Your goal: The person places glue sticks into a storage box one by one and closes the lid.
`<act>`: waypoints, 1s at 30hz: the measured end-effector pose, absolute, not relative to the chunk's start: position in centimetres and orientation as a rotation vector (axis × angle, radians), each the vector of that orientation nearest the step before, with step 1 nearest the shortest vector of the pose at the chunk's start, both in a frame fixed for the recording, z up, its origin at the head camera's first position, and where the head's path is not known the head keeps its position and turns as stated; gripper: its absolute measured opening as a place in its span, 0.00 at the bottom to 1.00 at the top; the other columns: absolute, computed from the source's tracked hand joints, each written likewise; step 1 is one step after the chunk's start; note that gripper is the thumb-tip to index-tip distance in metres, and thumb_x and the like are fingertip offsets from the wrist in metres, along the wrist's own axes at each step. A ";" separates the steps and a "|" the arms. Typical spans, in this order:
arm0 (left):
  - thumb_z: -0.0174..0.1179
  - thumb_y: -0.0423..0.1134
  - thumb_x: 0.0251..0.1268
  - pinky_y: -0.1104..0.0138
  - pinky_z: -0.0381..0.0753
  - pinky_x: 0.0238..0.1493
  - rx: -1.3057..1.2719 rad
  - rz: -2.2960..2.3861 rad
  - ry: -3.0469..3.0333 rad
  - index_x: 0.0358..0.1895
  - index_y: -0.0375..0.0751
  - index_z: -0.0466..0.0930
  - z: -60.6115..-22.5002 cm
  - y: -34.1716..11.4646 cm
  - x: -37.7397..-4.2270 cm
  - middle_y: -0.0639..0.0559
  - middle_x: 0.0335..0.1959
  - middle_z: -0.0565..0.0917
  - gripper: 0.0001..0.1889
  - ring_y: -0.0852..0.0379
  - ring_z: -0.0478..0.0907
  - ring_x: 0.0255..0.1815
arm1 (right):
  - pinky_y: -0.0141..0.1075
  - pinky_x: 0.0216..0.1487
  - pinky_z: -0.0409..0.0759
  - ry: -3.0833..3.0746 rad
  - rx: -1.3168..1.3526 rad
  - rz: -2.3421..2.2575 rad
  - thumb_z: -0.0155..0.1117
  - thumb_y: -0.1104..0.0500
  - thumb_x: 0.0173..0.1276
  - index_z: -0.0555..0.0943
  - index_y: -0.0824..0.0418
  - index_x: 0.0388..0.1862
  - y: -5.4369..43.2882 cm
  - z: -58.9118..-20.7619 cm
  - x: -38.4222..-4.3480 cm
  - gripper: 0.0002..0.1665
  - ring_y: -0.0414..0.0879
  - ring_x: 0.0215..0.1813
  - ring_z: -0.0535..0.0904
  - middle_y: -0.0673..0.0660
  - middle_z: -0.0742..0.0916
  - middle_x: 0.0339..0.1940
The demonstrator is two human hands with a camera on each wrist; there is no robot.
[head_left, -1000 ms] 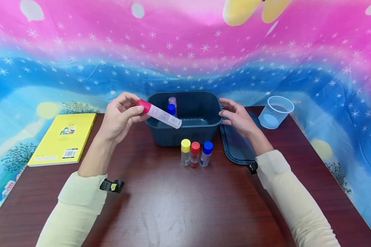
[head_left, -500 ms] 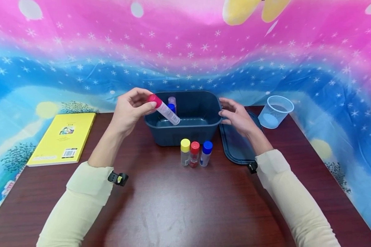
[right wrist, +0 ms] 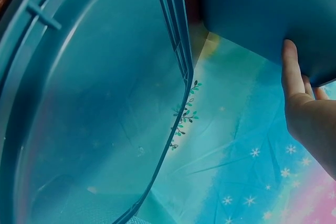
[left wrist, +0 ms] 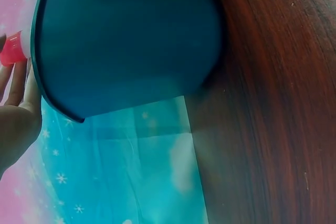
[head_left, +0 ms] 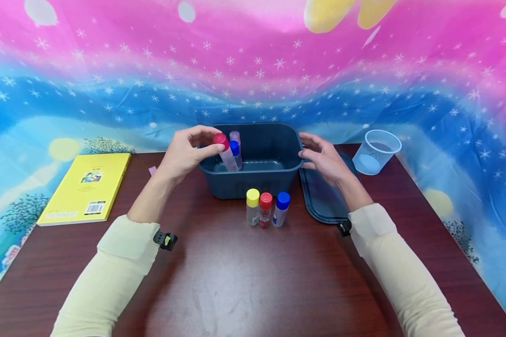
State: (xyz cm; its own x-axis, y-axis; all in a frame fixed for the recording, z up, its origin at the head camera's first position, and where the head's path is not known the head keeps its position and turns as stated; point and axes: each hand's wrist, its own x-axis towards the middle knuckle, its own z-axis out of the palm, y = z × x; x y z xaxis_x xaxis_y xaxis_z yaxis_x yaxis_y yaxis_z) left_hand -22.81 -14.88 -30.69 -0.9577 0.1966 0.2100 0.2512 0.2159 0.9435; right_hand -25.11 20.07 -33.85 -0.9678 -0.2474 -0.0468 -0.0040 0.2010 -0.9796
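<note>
My left hand [head_left: 194,150] pinches the pinkish-red cap of a slim translucent bottle [head_left: 229,160] between thumb and fingers. The bottle tilts, its lower end inside the dark blue-grey plastic bin [head_left: 253,185]. Beside it in the bin stand a blue-capped bottle [head_left: 234,149] and a pale purple-topped one [head_left: 234,136]. In the left wrist view the red cap [left wrist: 13,49] shows beyond the bin's rim. My right hand [head_left: 322,157] rests against the bin's right end, fingers fairly straight; the right wrist view has a finger [right wrist: 290,69] touching the outer wall.
Yellow-capped [head_left: 253,207], red-capped [head_left: 265,210] and blue-capped [head_left: 281,209] bottles stand in front of the bin. Its lid [head_left: 320,199] lies to the right, near a light blue mesh cup [head_left: 376,152]. At left are a yellow book [head_left: 86,187] and a small pink piece [head_left: 152,170].
My left hand has moved right and brought the red-capped bottle from above the bin's left front down into it, turning it more upright. The right hand stays at the bin's end.
</note>
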 end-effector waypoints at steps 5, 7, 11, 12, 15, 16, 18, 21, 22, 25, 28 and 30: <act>0.73 0.39 0.63 0.59 0.85 0.48 -0.471 -1.832 -2.518 0.55 0.41 0.84 -30.6 -14.3 -23.3 0.47 0.50 0.84 0.18 0.50 0.79 0.51 | 0.57 0.69 0.70 2.277 -0.243 -1.854 0.50 0.65 0.77 0.57 0.58 0.82 20.1 -33.8 -25.1 0.36 0.60 0.74 0.65 0.61 0.66 0.77; 0.73 0.38 0.63 0.58 0.85 0.48 -0.476 -1.808 -2.552 0.55 0.40 0.84 -30.6 -14.0 -23.5 0.46 0.49 0.85 0.18 0.50 0.80 0.51 | 0.57 0.69 0.70 2.275 -0.246 -1.855 0.50 0.65 0.77 0.57 0.58 0.82 20.1 -33.8 -25.1 0.36 0.60 0.74 0.65 0.61 0.66 0.77; 0.73 0.37 0.62 0.59 0.85 0.46 -0.474 -1.753 -2.616 0.53 0.39 0.85 -30.5 -13.5 -23.8 0.44 0.46 0.85 0.17 0.51 0.81 0.48 | 0.57 0.69 0.70 2.265 -0.256 -1.859 0.50 0.65 0.77 0.57 0.59 0.82 20.2 -33.8 -25.1 0.36 0.60 0.74 0.65 0.62 0.66 0.77; 0.73 0.37 0.62 0.59 0.85 0.46 -0.475 -1.737 -2.634 0.53 0.39 0.85 -30.5 -13.4 -23.8 0.44 0.46 0.86 0.17 0.51 0.81 0.48 | 0.57 0.69 0.70 2.264 -0.259 -1.859 0.49 0.65 0.77 0.57 0.59 0.82 20.2 -33.8 -25.1 0.36 0.60 0.74 0.65 0.62 0.66 0.77; 0.73 0.36 0.61 0.59 0.84 0.47 -0.483 -1.681 -2.694 0.51 0.37 0.85 -30.3 -13.2 -23.9 0.43 0.45 0.86 0.16 0.50 0.83 0.47 | 0.57 0.69 0.70 2.262 -0.262 -1.857 0.49 0.65 0.77 0.56 0.59 0.82 20.2 -33.8 -25.1 0.36 0.61 0.74 0.65 0.62 0.66 0.77; 0.73 0.36 0.61 0.58 0.83 0.47 -0.487 -1.664 -2.715 0.51 0.36 0.85 -30.2 -13.1 -23.9 0.43 0.45 0.86 0.15 0.49 0.83 0.47 | 0.57 0.69 0.70 2.261 -0.261 -1.858 0.49 0.65 0.77 0.57 0.59 0.82 20.2 -33.8 -25.1 0.36 0.61 0.74 0.65 0.62 0.66 0.77; 0.73 0.35 0.61 0.57 0.83 0.49 -0.483 -1.632 -2.759 0.50 0.35 0.85 -30.1 -12.9 -23.9 0.42 0.45 0.87 0.15 0.48 0.84 0.47 | 0.57 0.69 0.70 2.262 -0.261 -1.856 0.49 0.64 0.77 0.57 0.59 0.82 20.2 -33.8 -25.1 0.36 0.61 0.74 0.65 0.62 0.66 0.77; 0.73 0.35 0.61 0.55 0.83 0.51 -0.489 -1.582 -2.819 0.49 0.35 0.86 -29.9 -12.7 -24.1 0.42 0.45 0.87 0.15 0.47 0.84 0.48 | 0.57 0.69 0.69 2.266 -0.260 -1.850 0.50 0.64 0.77 0.57 0.58 0.82 20.1 -33.8 -25.1 0.36 0.61 0.73 0.65 0.62 0.66 0.77; 0.73 0.35 0.61 0.54 0.83 0.51 -0.493 -1.571 -2.835 0.49 0.35 0.86 -29.8 -12.6 -24.2 0.42 0.45 0.87 0.15 0.47 0.84 0.48 | 0.57 0.69 0.70 2.265 -0.258 -1.852 0.50 0.64 0.77 0.57 0.58 0.82 20.1 -33.8 -25.1 0.36 0.61 0.73 0.65 0.62 0.66 0.77; 0.73 0.34 0.61 0.54 0.83 0.52 -0.501 -1.551 -2.880 0.49 0.36 0.86 -29.6 -12.4 -24.5 0.42 0.46 0.86 0.14 0.48 0.83 0.50 | 0.57 0.69 0.70 2.269 -0.252 -1.850 0.50 0.64 0.77 0.57 0.58 0.82 20.2 -33.8 -25.1 0.36 0.60 0.73 0.66 0.61 0.66 0.77; 0.74 0.33 0.60 0.55 0.83 0.52 -0.500 -1.565 -2.913 0.49 0.35 0.85 -29.4 -12.1 -24.7 0.42 0.47 0.86 0.15 0.48 0.83 0.50 | 0.57 0.69 0.70 2.270 -0.249 -1.852 0.50 0.63 0.77 0.57 0.58 0.82 20.2 -33.9 -25.1 0.36 0.59 0.73 0.66 0.61 0.66 0.77; 0.74 0.32 0.60 0.55 0.83 0.53 -0.518 -1.534 -2.939 0.49 0.34 0.85 -29.5 -11.9 -24.8 0.42 0.47 0.86 0.15 0.48 0.83 0.50 | 0.57 0.69 0.70 2.271 -0.251 -1.850 0.50 0.63 0.77 0.57 0.58 0.82 20.1 -33.8 -25.1 0.36 0.59 0.73 0.66 0.61 0.66 0.77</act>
